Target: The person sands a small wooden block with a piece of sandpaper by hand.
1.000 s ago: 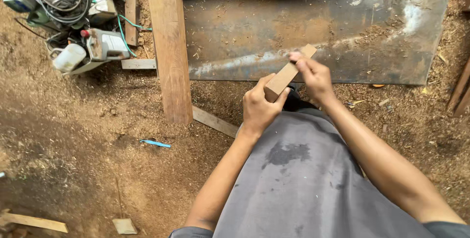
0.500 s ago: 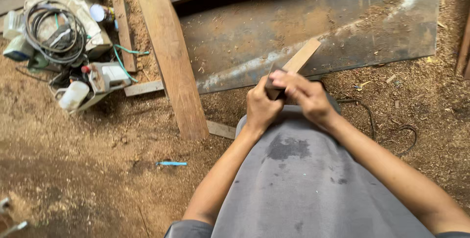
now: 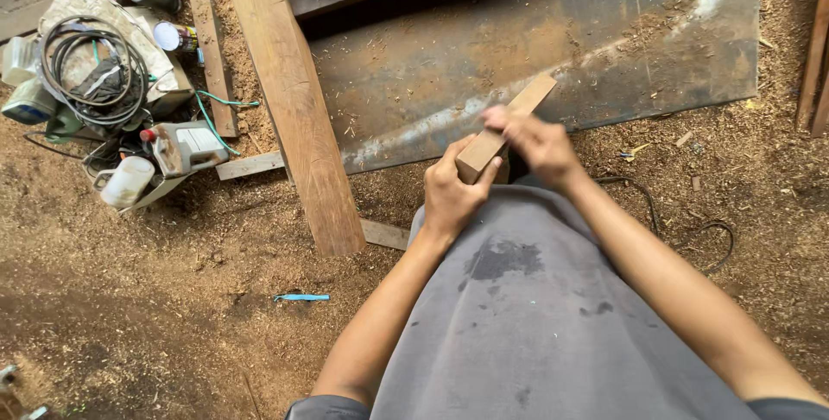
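Item: wooden block, short, pale, rectangular, tilted up and away from us. We hold it above our grey-clad lap, over the near edge of the rusty metal sheet. Our left hand grasps its near end, fingers wrapped around the underside, thumb on the end face. Our right hand is clenched over its upper face, blurred. Left of the block: long plank; beyond it, coiled cable and containers on the sawdust floor.
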